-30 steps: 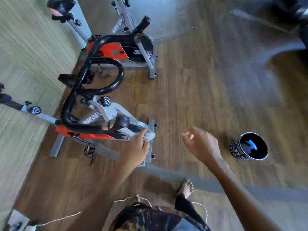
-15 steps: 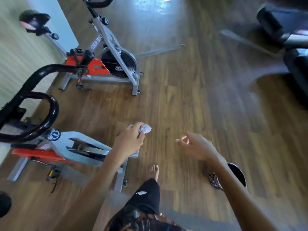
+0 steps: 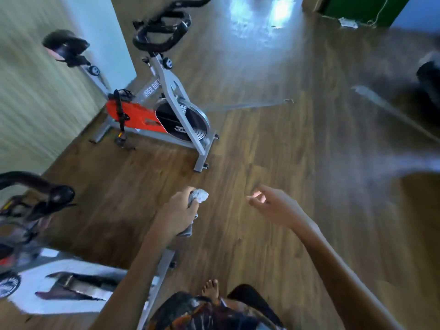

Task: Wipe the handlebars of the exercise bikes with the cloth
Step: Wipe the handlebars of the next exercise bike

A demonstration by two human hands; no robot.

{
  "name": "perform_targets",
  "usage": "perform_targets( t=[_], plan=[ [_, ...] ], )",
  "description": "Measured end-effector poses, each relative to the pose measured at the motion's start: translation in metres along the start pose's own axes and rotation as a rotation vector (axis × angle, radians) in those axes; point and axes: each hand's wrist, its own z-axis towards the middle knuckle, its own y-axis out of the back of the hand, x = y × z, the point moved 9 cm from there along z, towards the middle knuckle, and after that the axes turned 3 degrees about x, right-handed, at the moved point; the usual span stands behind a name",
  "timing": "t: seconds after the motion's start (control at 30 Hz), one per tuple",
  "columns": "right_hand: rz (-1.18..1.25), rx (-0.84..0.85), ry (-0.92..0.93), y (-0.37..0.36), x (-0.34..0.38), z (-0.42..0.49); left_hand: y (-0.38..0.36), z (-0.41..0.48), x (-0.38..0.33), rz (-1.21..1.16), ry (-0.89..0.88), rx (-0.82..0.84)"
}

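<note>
A bunched grey cloth (image 3: 199, 196) is gripped in the left hand (image 3: 177, 216) and held out over the wooden floor (image 3: 262, 144), while the right hand (image 3: 273, 207) is stretched forward with fingers loosely spread and nothing held. One exercise bike (image 3: 171, 110) with black handlebars (image 3: 162, 32) is seen ahead by the wall (image 3: 28, 103). A second bike (image 3: 59, 294) is seen blurred at lower left, its handlebar (image 3: 35, 183) well apart from the cloth.

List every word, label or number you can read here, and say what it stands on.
"NNER BIK", with both ends unclear: on the grey frame of the far bike.
White logo on its flywheel: too blurred to read.
Round badge on the near bike: too blurred to read.
Nothing else is legible.
</note>
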Motion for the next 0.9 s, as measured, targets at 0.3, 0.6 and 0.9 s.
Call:
perform_targets(
  t=[0.3,0.6,0.9],
  plan=[
    [-0.102,0.18,0.296,0.075,0.06,0.205,0.064,0.117,0.007,0.012,0.247,-0.343],
    [-0.302,0.547,0.789,0.059,0.202,0.302,0.083,0.096,0.028,-0.175,0.744,-0.68],
    [-0.62,0.881,1.206,-0.077,0.325,0.272,0.061,-0.005,0.079,-0.303,1.333,-0.944]
  ],
)
